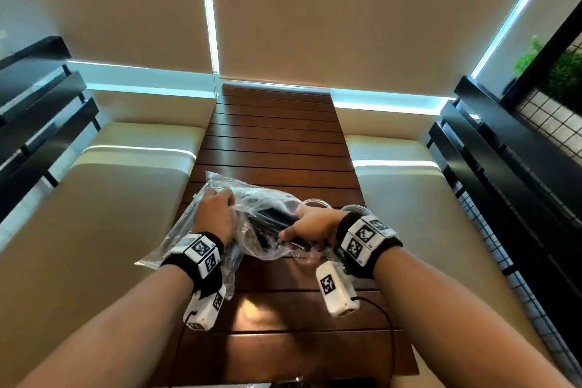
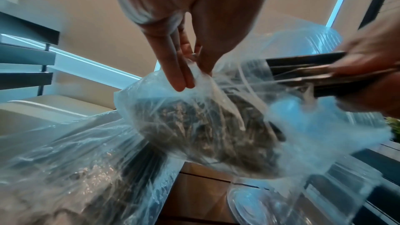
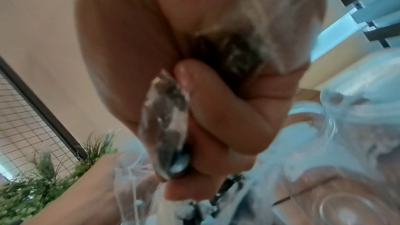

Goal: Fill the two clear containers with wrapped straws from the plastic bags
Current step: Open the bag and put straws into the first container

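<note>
Above the dark slatted wooden bench (image 1: 277, 142), the left hand (image 1: 217, 214) pinches a crinkled clear plastic bag (image 1: 252, 201) while the right hand (image 1: 311, 227) clutches a bundle of black wrapped straws (image 2: 303, 73) beside it (a loose fist could scatter straws).

My left hand (image 1: 217, 214) pinches the crinkled clear plastic bag (image 2: 205, 126), held up off the wooden counter (image 1: 277, 148). My right hand (image 1: 315, 225) grips a bundle of dark wrapped straws (image 2: 303, 73) sticking out of the bag's mouth. The two clear containers (image 1: 318, 203) stand just behind my right hand, mostly hidden.
</note>
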`<state>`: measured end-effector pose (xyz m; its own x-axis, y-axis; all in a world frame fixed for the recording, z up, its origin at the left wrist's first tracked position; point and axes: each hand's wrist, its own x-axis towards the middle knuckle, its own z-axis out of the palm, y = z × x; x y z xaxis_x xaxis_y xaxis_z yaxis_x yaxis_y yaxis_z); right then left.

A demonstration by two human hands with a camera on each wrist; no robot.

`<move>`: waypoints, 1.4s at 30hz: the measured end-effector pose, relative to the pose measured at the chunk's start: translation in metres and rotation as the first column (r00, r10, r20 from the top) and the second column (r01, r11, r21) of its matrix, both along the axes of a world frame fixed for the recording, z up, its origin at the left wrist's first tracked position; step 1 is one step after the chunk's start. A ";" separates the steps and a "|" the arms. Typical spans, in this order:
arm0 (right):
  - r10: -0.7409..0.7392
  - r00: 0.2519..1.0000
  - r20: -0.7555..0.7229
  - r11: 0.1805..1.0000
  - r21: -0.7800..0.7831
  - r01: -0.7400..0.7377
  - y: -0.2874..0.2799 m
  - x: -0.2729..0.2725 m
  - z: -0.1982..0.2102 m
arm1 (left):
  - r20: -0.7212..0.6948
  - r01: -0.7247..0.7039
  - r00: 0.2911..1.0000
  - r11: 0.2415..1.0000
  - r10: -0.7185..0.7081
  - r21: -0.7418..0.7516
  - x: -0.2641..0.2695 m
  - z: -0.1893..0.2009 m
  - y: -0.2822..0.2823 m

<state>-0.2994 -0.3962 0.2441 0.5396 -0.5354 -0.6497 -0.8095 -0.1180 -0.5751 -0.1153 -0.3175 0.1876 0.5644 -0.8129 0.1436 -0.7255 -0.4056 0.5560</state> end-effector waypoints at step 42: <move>0.212 0.846 0.490 0.795 -0.589 0.142 0.001 0.001 0.019 | -0.712 -0.151 0.678 0.913 -0.184 -0.380 -0.030 0.050 -0.016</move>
<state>-0.2983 -0.3950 0.2629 0.7147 -0.6803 0.1621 -0.4055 -0.5920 -0.6965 -0.1457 -0.3335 0.2379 0.6085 -0.7935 -0.0078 -0.0307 -0.0333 0.9990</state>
